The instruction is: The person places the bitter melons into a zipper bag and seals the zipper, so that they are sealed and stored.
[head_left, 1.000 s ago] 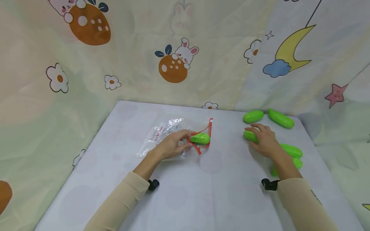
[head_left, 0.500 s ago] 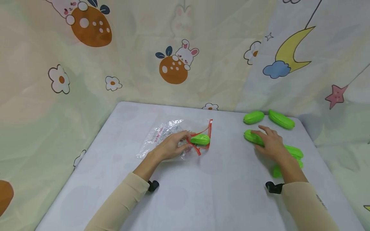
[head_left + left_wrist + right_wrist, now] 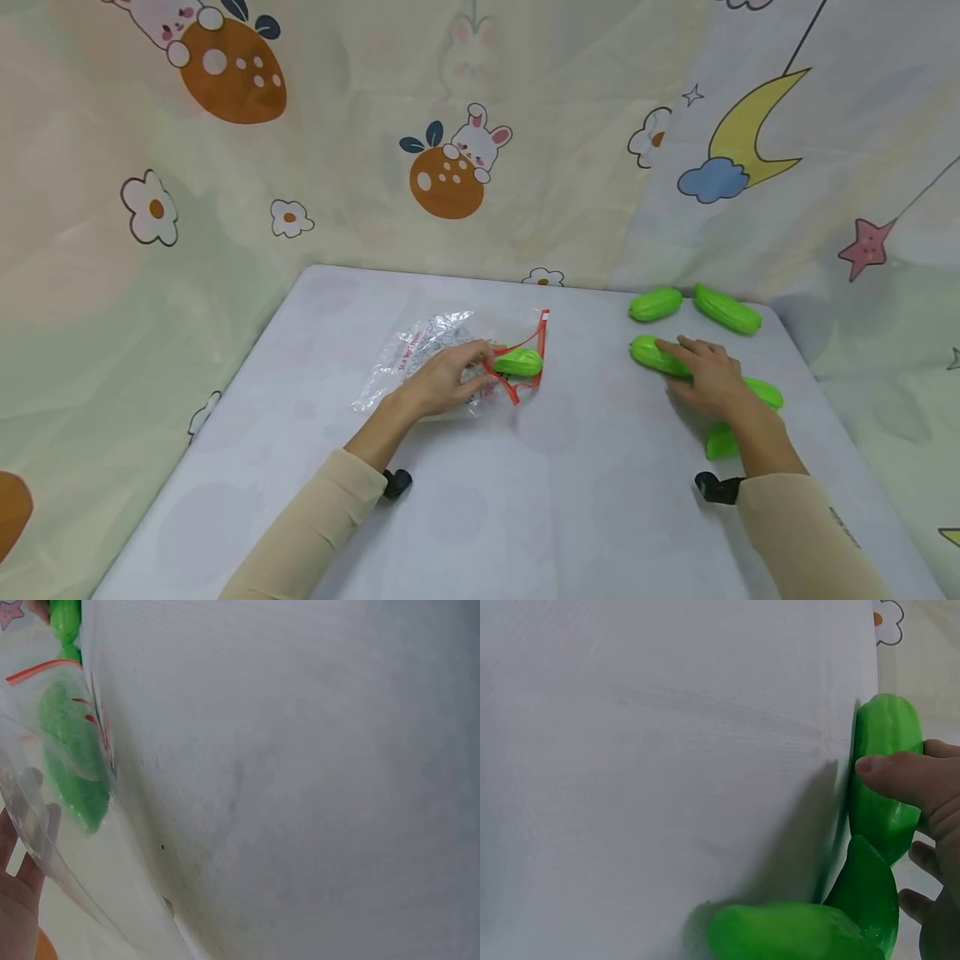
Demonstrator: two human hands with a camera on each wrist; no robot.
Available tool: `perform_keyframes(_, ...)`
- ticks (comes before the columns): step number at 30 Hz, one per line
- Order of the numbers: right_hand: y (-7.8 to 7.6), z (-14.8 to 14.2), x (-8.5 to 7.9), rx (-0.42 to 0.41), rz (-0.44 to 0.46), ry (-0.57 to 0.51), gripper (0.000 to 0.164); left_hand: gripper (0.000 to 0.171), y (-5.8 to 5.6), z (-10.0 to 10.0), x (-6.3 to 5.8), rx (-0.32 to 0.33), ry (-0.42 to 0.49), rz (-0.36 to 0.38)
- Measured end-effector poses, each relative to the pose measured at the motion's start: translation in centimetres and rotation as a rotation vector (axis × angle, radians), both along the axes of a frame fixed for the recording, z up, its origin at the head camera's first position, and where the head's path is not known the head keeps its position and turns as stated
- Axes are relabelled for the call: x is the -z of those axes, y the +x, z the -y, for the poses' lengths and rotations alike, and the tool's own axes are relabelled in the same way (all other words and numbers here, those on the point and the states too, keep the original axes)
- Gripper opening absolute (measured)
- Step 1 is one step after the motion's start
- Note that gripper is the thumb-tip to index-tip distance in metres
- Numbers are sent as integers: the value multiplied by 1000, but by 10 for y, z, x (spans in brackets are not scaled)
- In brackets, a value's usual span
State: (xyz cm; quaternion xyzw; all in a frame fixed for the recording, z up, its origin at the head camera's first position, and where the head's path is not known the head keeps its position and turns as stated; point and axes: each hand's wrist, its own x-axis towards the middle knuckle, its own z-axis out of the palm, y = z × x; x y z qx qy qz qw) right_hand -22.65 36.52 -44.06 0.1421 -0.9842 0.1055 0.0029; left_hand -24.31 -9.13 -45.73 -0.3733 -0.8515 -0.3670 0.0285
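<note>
A clear plastic zip bag (image 3: 411, 348) with a red zip edge lies mid-table, its mouth turned right. One bright green zucchini-like vegetable (image 3: 519, 362) sits in the mouth; the left wrist view shows its body (image 3: 71, 761) through the film. My left hand (image 3: 444, 379) grips the bag at the mouth with fingers and thumb on either side. On the right, my right hand (image 3: 708, 379) holds another green zucchini (image 3: 654, 353) lying on the table. The right wrist view shows the thumb (image 3: 892, 776) on this zucchini (image 3: 889, 724) and fingers on its other side.
Two more zucchini (image 3: 656, 304) (image 3: 726, 309) lie at the back right of the white table (image 3: 495, 517). Others (image 3: 767, 392) (image 3: 722, 442) lie beside and under my right wrist, partly hidden. A printed cloth (image 3: 555, 200) hangs behind the table.
My right hand has shifted slightly right and toward me along the zucchini, uncovering more of its left end. The left hand and bag stay in place.
</note>
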Motion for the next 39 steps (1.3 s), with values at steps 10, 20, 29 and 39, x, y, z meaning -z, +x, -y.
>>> perform_keyframes(10,3,2,9,-17,9,-57,75,24,-1,-1,1,21,18,25)
perform_keyframes(20,-1,6,17,-55,25,-142,77,24,0,0,0,9,16,5)
perform_keyframes(29,-1,14,18,-108,-52,-133,76,24,2,-1,1,2,9,-13)
perform_keyframes(39,2,16,18,-85,-25,-147,65,24,4,0,-2,3,13,-30)
